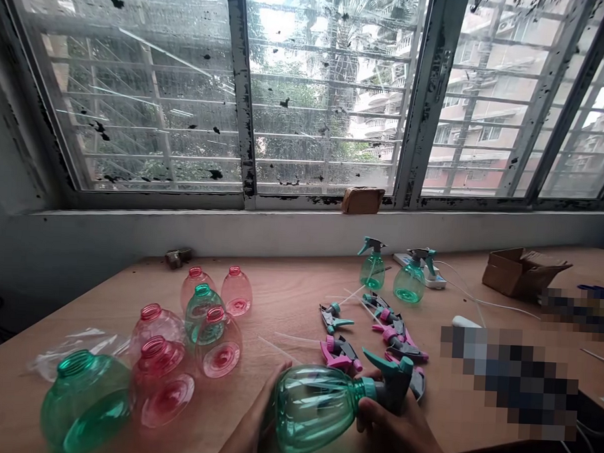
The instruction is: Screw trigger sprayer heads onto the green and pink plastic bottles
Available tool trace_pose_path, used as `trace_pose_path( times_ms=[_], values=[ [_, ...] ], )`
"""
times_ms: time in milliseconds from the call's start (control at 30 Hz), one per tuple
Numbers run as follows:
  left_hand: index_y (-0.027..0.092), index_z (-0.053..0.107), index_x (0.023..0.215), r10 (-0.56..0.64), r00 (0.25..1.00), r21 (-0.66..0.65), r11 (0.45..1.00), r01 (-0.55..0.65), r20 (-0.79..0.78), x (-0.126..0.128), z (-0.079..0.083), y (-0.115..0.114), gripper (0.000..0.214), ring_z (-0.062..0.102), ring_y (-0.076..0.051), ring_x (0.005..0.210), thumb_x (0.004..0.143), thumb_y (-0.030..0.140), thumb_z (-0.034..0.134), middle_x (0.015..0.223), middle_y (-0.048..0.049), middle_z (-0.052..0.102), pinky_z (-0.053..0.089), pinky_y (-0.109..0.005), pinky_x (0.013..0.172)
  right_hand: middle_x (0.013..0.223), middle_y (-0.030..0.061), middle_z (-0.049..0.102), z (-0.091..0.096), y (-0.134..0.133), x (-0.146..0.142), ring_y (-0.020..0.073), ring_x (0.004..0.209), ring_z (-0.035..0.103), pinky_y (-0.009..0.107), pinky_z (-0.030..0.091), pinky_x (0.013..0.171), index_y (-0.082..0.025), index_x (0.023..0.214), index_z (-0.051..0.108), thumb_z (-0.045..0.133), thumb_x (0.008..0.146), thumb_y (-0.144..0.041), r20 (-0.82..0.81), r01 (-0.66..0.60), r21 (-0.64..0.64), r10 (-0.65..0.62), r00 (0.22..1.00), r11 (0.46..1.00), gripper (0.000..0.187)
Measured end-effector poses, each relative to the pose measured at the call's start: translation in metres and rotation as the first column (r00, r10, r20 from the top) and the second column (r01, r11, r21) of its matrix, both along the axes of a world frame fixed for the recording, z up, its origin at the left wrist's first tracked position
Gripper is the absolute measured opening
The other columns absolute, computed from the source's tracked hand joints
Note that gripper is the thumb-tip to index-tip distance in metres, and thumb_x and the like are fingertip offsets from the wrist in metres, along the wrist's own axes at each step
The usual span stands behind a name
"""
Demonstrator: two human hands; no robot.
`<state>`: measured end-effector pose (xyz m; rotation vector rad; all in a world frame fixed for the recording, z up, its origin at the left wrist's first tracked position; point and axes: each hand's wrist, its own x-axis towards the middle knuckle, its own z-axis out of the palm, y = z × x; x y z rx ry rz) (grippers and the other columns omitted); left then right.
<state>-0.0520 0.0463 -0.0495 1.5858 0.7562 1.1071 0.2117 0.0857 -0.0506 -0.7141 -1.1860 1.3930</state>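
Lying sideways, a bottle is clasped by the left hand, its sprayer by the right hand. Twisting tight seems needed.

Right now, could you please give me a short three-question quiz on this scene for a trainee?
1. True or false: the green bottle, held sideways between the left hand and the right hand, has a trigger head at its neck.
2. How many finished spray bottles stand upright near the window wall? A) one B) two C) four
3. Fill in: the headless bottles on the left side of the table are pink and ____.
Key: 1 true; 2 B; 3 green.
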Motion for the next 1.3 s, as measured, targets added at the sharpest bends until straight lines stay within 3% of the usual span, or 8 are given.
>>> trace_pose_path(
  times_ms=[233,533,700,767,867,1000,1167,1300],
  values=[
    [0.029,0.022,0.161,-0.025,0.995,-0.111,0.993,0.036,0.098,-0.001,0.000,0.006,0.104,0.049,-0.041,0.142,0.079,0.074,0.068,0.158,-0.0147,0.050,0.034,-0.054,0.119,0.058,0.0020,0.070,0.005,-0.001,0.000,0.0205,0.050,0.061,0.027,0.047,0.047,-0.018,0.096,0.067,0.092,0.073,-0.056,0.006,0.008,-0.006,-0.008,1.000,1.000,0.051],
    [0.040,0.016,0.162,0.093,0.996,-0.066,0.993,-0.093,-0.008,-0.003,0.000,-0.002,0.101,0.041,-0.040,0.148,0.084,0.052,0.079,0.160,-0.0091,0.046,0.038,-0.051,0.119,0.056,0.0022,0.070,0.004,-0.002,0.000,0.0216,0.049,0.062,0.028,0.047,0.047,-0.019,0.098,0.065,0.091,0.073,-0.058,0.007,0.038,-0.012,-0.038,0.999,0.999,0.052],
    [0.034,0.019,0.162,0.005,0.997,-0.070,0.998,0.000,0.079,-0.001,0.005,-0.002,0.107,0.043,-0.042,0.147,0.079,0.057,0.082,0.164,-0.0128,0.042,0.035,-0.056,0.120,0.057,0.0018,0.070,0.005,-0.001,0.000,0.0209,0.050,0.062,0.027,0.048,0.047,-0.019,0.098,0.067,0.091,0.074,-0.057,0.010,0.035,-0.001,-0.035,0.999,0.999,0.051],
    [0.032,0.027,0.161,-0.015,0.995,-0.090,0.996,0.025,0.101,-0.003,0.008,-0.003,0.096,0.038,-0.042,0.150,0.083,0.061,0.075,0.165,-0.0126,0.041,0.036,-0.056,0.120,0.057,0.0019,0.070,0.005,-0.001,0.000,0.0205,0.049,0.061,0.027,0.047,0.047,-0.019,0.097,0.068,0.090,0.073,-0.058,0.018,0.032,-0.002,-0.032,0.999,0.999,0.051],
    [0.039,0.037,0.156,0.023,0.996,-0.110,0.994,-0.013,0.085,-0.005,0.013,-0.005,0.072,0.026,-0.037,0.155,0.093,0.047,0.071,0.169,-0.0050,0.035,0.039,-0.051,0.120,0.057,0.0023,0.070,0.004,-0.001,0.000,0.0207,0.049,0.061,0.027,0.047,0.046,-0.018,0.097,0.068,0.091,0.073,-0.057,0.013,0.021,0.003,-0.022,1.000,1.000,0.050],
    [0.051,0.036,0.153,0.018,0.996,-0.102,0.995,-0.008,0.090,-0.004,0.018,-0.008,0.073,0.039,-0.033,0.151,0.093,0.036,0.076,0.166,-0.0004,0.041,0.033,-0.049,0.124,0.057,0.0020,0.071,0.004,-0.002,0.000,0.0196,0.050,0.061,0.026,0.047,0.047,-0.019,0.098,0.067,0.091,0.075,-0.054,0.003,0.021,0.001,-0.021,1.000,1.000,0.048],
    [0.045,0.034,0.154,0.050,0.998,-0.063,0.997,-0.047,0.046,-0.002,0.015,-0.006,0.082,0.039,-0.035,0.150,0.087,0.042,0.081,0.163,-0.0058,0.044,0.027,-0.050,0.126,0.057,0.0015,0.070,0.003,-0.001,0.001,0.0191,0.051,0.061,0.025,0.047,0.048,-0.018,0.099,0.067,0.090,0.077,-0.053,-0.003,0.001,0.007,-0.001,1.000,1.000,0.047],
    [0.032,0.036,0.153,0.110,0.986,-0.101,0.990,-0.098,0.129,-0.001,0.006,-0.001,0.078,0.042,-0.041,0.147,0.089,0.061,0.069,0.161,-0.0156,0.044,0.039,-0.054,0.118,0.058,0.0018,0.070,0.002,-0.001,0.001,0.0184,0.050,0.059,0.025,0.046,0.047,-0.017,0.099,0.066,0.091,0.075,-0.054,0.002,-0.005,0.002,0.005,1.000,1.000,0.051]
  ],
)
